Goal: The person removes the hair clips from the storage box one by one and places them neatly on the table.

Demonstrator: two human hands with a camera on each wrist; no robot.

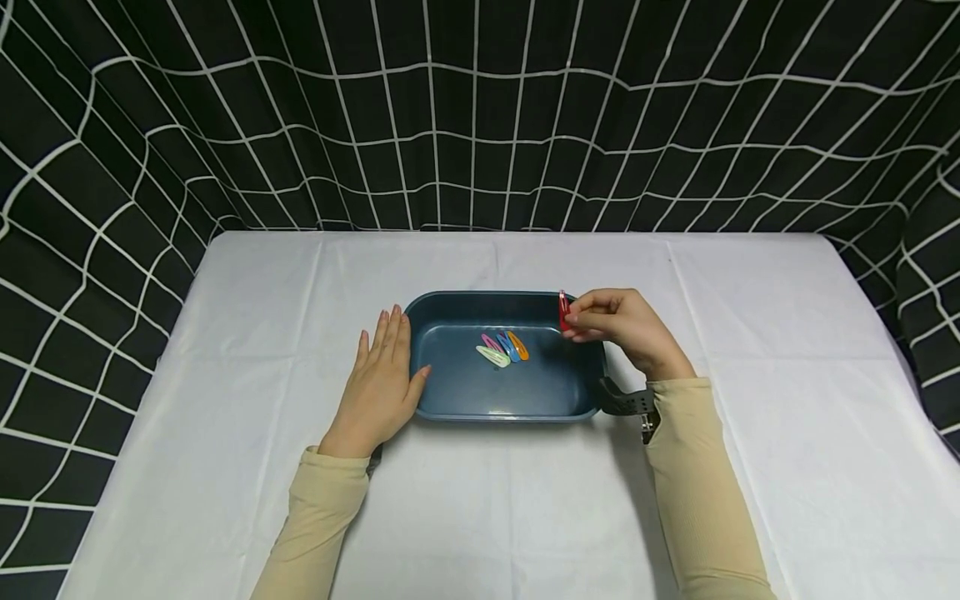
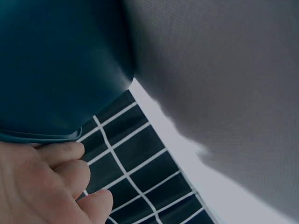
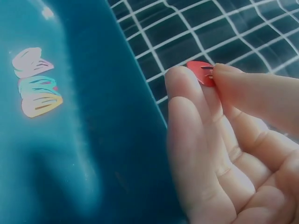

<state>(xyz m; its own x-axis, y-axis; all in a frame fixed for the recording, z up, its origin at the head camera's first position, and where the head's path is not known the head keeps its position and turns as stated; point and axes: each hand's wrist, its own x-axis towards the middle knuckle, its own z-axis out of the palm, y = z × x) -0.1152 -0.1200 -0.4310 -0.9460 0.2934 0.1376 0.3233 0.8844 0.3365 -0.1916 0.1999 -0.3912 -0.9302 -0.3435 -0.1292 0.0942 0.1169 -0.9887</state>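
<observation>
Right wrist (unlike left), red clip (image 3: pixel 199 71), pinched

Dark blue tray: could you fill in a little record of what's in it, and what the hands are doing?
Container: dark blue tray, on white cloth
Inside: pink clip, blue clip, orange clip, pale green clip, bunched together
Left hand: rests against the tray's left end
Right hand: pinches a red clip
Backdrop: black cloth with white grid lines

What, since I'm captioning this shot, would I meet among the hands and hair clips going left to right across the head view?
Left hand → pale green clip → blue clip → orange clip → red clip → right hand.
</observation>
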